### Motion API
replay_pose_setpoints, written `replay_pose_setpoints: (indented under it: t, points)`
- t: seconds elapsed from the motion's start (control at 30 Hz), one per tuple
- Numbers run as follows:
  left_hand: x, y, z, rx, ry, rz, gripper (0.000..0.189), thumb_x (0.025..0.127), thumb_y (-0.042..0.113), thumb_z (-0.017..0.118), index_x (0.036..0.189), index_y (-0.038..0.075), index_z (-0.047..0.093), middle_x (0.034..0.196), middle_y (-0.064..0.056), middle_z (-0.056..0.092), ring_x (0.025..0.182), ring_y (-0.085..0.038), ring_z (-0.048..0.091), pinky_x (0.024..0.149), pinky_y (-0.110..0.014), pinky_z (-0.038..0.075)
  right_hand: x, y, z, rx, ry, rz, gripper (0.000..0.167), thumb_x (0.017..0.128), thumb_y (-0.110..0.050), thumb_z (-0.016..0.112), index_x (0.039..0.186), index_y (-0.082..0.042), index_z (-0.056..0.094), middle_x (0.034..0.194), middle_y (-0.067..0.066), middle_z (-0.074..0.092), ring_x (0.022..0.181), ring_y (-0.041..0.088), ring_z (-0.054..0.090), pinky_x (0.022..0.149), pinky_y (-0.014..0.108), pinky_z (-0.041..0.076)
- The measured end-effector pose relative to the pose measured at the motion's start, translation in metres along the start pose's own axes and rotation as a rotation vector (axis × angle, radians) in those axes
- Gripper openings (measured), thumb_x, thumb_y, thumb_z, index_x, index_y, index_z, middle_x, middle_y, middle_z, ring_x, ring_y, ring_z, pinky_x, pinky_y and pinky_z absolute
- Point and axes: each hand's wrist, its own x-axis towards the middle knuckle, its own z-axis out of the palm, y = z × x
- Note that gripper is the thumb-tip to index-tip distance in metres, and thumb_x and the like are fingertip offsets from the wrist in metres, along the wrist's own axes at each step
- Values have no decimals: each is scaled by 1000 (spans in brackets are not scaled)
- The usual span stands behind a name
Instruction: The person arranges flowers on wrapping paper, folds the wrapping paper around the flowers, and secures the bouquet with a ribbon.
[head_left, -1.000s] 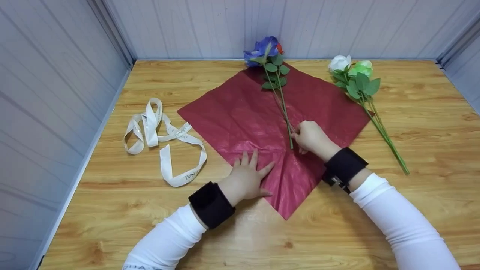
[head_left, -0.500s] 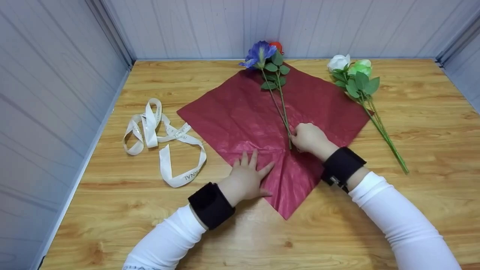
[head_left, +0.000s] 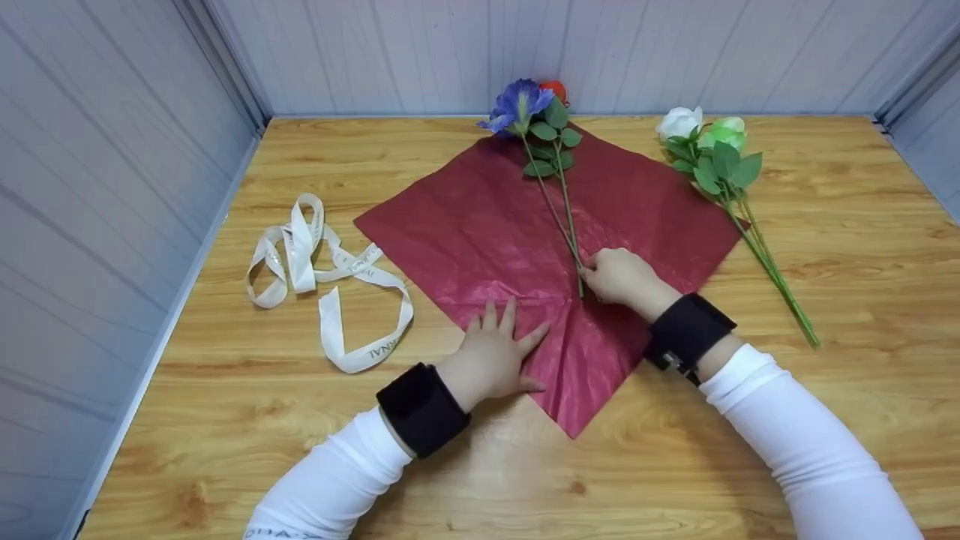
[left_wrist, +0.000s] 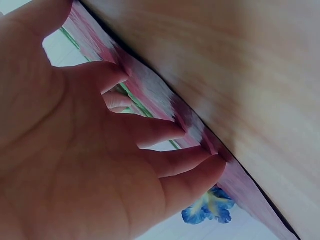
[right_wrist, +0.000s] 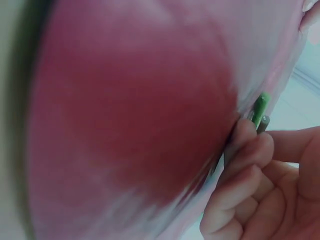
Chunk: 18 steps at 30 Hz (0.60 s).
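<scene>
A sheet of dark red wrapping paper (head_left: 480, 217) lies like a diamond on the table. My left hand (head_left: 491, 360) rests on its lower left edge with fingers spread; in the left wrist view the fingertips (left_wrist: 215, 160) touch the paper. With curled fingers, my right hand (head_left: 622, 277) pinches the lower stem of a blue flower (head_left: 519, 106). Crossing that stem is the stem of a red flower (head_left: 555, 91) with green leaves. Two stem ends (right_wrist: 260, 110) poke out by the right fingers in the right wrist view. Both blooms lie at the paper's far corner.
White printed ribbon (head_left: 367, 281) lies in loops left of the paper. A white flower (head_left: 680, 122) and a pale green flower (head_left: 724, 135) lie at the right, stems overlapping the paper's right corner. Panel walls (head_left: 420, 60) border the wooden table (head_left: 225, 420) behind and at the sides.
The blue flower has turned over and moved slightly left, showing more of the red bloom behind it. My right hand has shifted slightly down, while the left hand stays in place.
</scene>
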Motion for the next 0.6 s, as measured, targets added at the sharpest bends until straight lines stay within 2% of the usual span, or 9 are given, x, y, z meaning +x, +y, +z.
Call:
replay_pose_setpoints:
  t: [0.17,0.37,0.6]
  points:
    - [0,0,1,-3,6,-3,79,86,64,51,151,33,18,156,-22,13,140,-47,18,110,-54,27,0,0,-1,44,-9,2,40,98,-25,46,60,-13,52,48,-3,45,45,12,44,51,25,35]
    - [0,0,2,8,15,-7,79,85,65,50,151,33,20,156,-22,15,140,-46,20,109,-54,28,-1,3,-2,39,26,-22,41,98,-29,46,62,-12,55,48,-4,46,46,12,46,53,26,36]
    - [0,-1,1,-5,7,-6,79,85,65,50,151,34,19,156,-22,12,140,-47,17,110,-54,26,-8,20,-9,80,42,-2,40,99,-30,46,70,-6,61,49,-3,51,45,10,49,52,26,39]
